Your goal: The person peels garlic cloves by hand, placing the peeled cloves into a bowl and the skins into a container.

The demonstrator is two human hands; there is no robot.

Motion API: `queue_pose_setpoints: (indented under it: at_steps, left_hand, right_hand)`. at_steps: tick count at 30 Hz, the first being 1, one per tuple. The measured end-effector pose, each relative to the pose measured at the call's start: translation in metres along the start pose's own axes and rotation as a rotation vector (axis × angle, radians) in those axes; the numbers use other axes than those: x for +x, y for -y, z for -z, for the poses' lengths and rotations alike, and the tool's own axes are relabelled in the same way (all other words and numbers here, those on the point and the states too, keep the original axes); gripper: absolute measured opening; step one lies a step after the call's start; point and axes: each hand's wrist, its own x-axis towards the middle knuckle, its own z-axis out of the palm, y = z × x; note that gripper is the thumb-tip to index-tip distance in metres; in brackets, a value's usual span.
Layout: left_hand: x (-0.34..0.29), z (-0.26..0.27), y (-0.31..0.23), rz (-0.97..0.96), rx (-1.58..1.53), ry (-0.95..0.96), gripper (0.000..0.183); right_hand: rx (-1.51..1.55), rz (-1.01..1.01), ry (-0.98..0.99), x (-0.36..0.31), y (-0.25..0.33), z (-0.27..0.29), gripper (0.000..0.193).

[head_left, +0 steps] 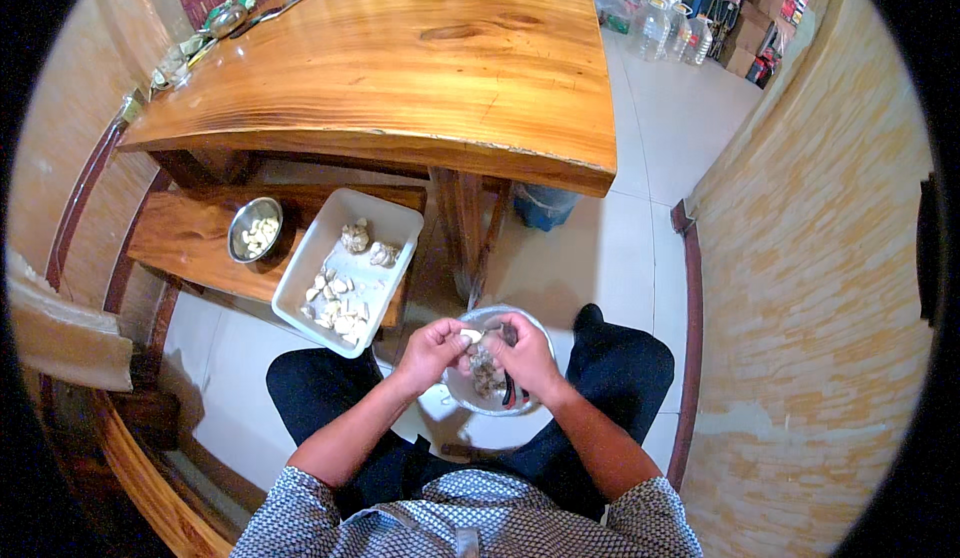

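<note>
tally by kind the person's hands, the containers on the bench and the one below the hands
hands: 2 (left hand, right hand)
metal bowl: 1
white rectangular tub: 1
round container: 1
total: 5

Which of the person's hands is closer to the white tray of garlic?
Left. The left hand is just right of the white tray; the right hand is farther right, beyond the left hand.
</note>
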Motion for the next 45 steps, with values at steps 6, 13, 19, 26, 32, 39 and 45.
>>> queue_pose_setpoints:
  at_steps: [6,13,19,26,32,39,45]
  left_hand:
    - [-0.001,-0.001,0.005,-0.129,0.086,0.002,0.013]
    - [-0.002,-0.002,0.001,-0.176,-0.055,-0.067,0.005]
    - [0.002,0.005,0.002,0.155,-0.209,-0.126,0.037]
    - [-0.004,-0.005,-0.011,0.025,-0.145,0.094,0.021]
    - [-0.001,-0.003,-0.018,0.054,-0.296,0.057,0.02]
    - [-0.001,0.003,-0.015,0.066,-0.341,0.076,0.018]
    - [-0.005,0.001,-0.017,0.008,-0.291,0.072,0.019]
  right_hand:
    - [-0.168,0.07,-0.006,-0.002,-0.004,-0.006,0.023]
    - [-0.014,-0.073,0.014,-0.003,0.004,-0.002,0.022]
    - [-0.318,0.48,-0.225,0.0,0.008,0.002,0.01]
    - [-0.472,0.796,-0.083,-0.006,0.008,0.004,0.022]
    - [-0.204,0.268,-0.167,-0.004,0.005,-0.005,0.028]
    - [0.242,-0.109,0.121,-0.003,-0.009,0.004,0.029]
    - [0.101,0.14,0.077,-0.005,-0.005,0.0,0.019]
